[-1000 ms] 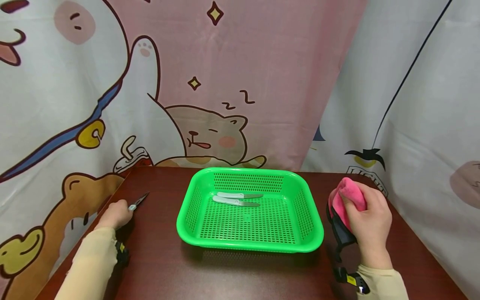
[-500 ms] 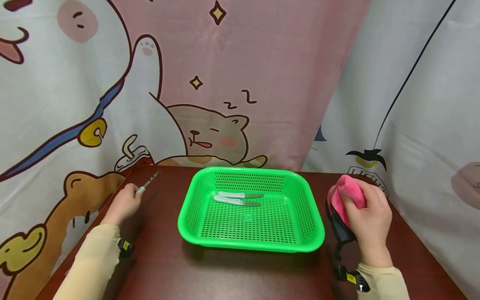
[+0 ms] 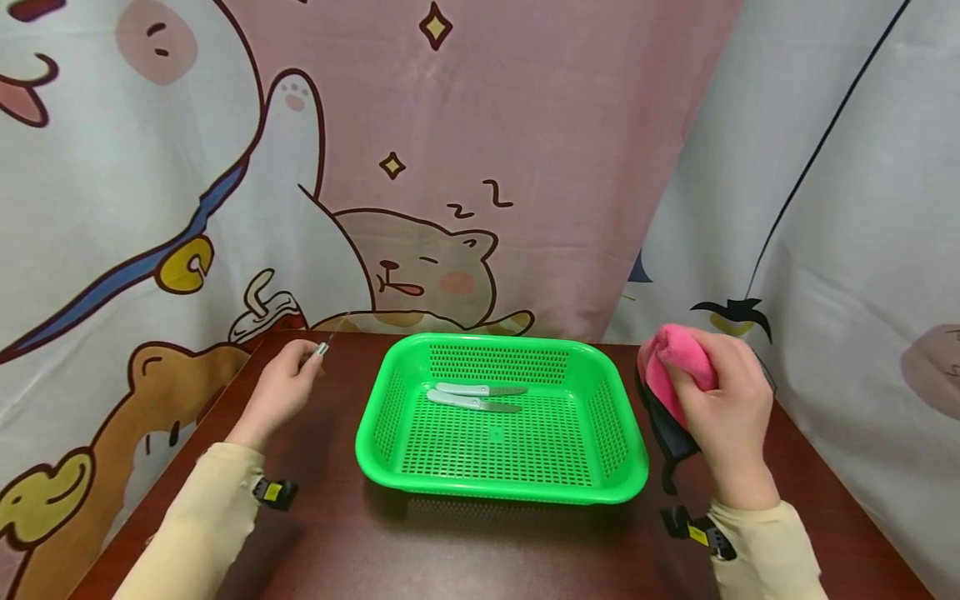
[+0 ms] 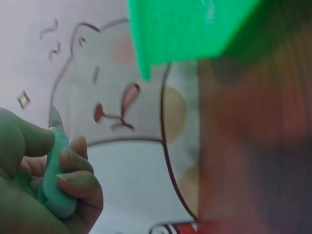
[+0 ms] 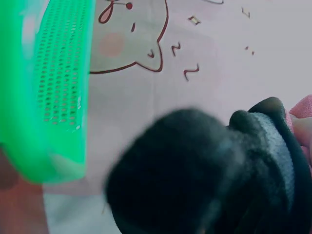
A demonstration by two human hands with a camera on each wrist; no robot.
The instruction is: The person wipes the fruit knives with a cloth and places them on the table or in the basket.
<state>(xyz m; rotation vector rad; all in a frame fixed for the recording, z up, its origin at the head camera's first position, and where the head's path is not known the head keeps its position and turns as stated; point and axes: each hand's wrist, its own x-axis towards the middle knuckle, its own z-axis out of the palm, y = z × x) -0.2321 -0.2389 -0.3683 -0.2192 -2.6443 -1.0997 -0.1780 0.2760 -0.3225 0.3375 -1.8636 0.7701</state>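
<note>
My left hand [image 3: 279,393] grips a small knife by its pale handle [image 4: 58,178], left of the green basket. In the left wrist view the fingers curl round the handle and the short blade [image 4: 56,118] points upward past the thumb. To the basket's right, my right hand [image 3: 726,408] holds a bunched cloth [image 3: 667,375], pink on one side and dark on the other. Its dark side [image 5: 175,175] fills much of the right wrist view, and a loose end hangs below the hand. Two white-handled knives, one farther back [image 3: 461,389] and one nearer [image 3: 455,402], lie inside the basket.
The green perforated basket [image 3: 502,492] stands in the middle of the dark brown table [image 3: 480,554]. A curtain with cartoon animals [image 3: 555,167] hangs right behind the table's back edge.
The left hand has risen and come rightward toward the basket with the knife, whose blade now points more upward. The right hand has shifted slightly left and up with the cloth.
</note>
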